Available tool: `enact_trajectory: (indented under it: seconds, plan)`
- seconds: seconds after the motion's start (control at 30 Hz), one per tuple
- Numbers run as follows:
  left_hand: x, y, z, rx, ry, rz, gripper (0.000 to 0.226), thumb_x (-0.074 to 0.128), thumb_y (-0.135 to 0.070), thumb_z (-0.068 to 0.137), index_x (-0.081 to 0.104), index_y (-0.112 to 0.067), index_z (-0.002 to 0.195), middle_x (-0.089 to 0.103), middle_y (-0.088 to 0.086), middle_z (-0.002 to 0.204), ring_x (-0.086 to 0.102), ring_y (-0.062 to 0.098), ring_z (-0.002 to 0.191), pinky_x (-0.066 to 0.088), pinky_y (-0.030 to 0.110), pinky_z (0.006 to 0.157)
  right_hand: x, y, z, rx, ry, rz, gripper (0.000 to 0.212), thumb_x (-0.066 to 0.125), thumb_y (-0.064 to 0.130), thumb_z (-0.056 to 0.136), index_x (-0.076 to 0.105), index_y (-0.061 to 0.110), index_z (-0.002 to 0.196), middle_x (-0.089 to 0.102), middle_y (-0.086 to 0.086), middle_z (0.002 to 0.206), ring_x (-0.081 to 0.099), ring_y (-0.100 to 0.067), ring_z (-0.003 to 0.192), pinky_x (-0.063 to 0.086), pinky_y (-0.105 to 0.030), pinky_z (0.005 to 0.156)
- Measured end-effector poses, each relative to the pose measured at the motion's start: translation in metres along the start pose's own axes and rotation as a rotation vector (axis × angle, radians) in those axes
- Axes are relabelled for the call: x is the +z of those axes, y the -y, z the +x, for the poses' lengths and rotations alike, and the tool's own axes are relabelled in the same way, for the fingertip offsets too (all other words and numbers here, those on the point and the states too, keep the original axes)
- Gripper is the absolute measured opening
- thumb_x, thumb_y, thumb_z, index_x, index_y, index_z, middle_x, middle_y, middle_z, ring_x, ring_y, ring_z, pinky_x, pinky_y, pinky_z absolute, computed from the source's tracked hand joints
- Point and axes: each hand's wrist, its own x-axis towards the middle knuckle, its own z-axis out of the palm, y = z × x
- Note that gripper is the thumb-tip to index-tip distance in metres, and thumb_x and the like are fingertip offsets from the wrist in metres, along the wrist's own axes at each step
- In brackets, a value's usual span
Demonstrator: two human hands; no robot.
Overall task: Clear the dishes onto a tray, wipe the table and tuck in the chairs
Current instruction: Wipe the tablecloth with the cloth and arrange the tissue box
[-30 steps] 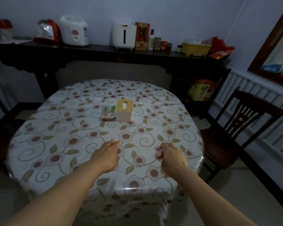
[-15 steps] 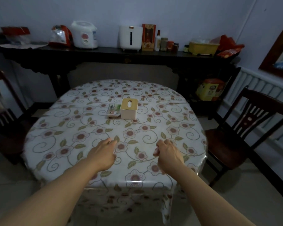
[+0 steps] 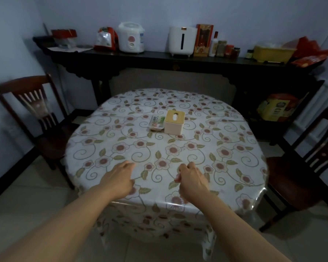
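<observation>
A round table with a floral cloth [image 3: 225, 152] stands in front of me. Near its middle sit a beige tissue box [image 3: 174, 122] and, touching its left side, a small flat packet [image 3: 156, 122]. No dishes or tray are in view. My left hand [image 3: 119, 180] hovers over the table's near edge with its fingers relaxed and holds nothing. About a hand's width to its right, my right hand [image 3: 192, 181] has its fingers curled under, and nothing shows in it. One dark wooden chair [image 3: 36, 114] stands pulled out on the left, another [image 3: 311, 167] on the right.
A long dark sideboard [image 3: 159, 59] runs along the back wall. It carries a rice cooker [image 3: 131, 37], a white appliance [image 3: 182, 41], bottles, jars and a yellow basket [image 3: 271, 53]. A yellow box [image 3: 276, 108] sits under its right end. The floor is tiled.
My view has pulled back from the table and turned a little left, so the left chair now shows in full. Both hands keep the same pose over the near edge.
</observation>
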Motion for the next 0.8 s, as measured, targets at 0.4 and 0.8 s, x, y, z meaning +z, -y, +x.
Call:
enact_trajectory:
  seconds: [0.4,0.8]
  plan:
    - [-0.030,0.085,-0.020,-0.016,-0.020,0.006,0.059,0.047,-0.027,0.093,0.022,-0.022,0.146,0.020,-0.001,0.154,0.024,0.021,0.139,0.028,0.038,0.111,0.021,0.096,0.012,-0.076,0.020,0.026,0.047,0.067,0.002,0.075,0.052,0.018,0.117,0.045,-0.003,0.120,0.051,-0.020,0.106,0.050,-0.033,0.084]
    - [-0.054,0.201,-0.050,-0.029,-0.007,-0.008,0.062,0.045,-0.033,0.093,0.018,-0.024,0.148,0.024,0.000,0.152,0.034,0.023,0.134,0.037,0.043,0.105,0.060,0.193,-0.009,-0.044,-0.024,0.035,0.031,0.065,0.011,0.081,0.053,0.021,0.108,0.042,-0.002,0.114,0.051,-0.019,0.098,0.050,-0.034,0.084]
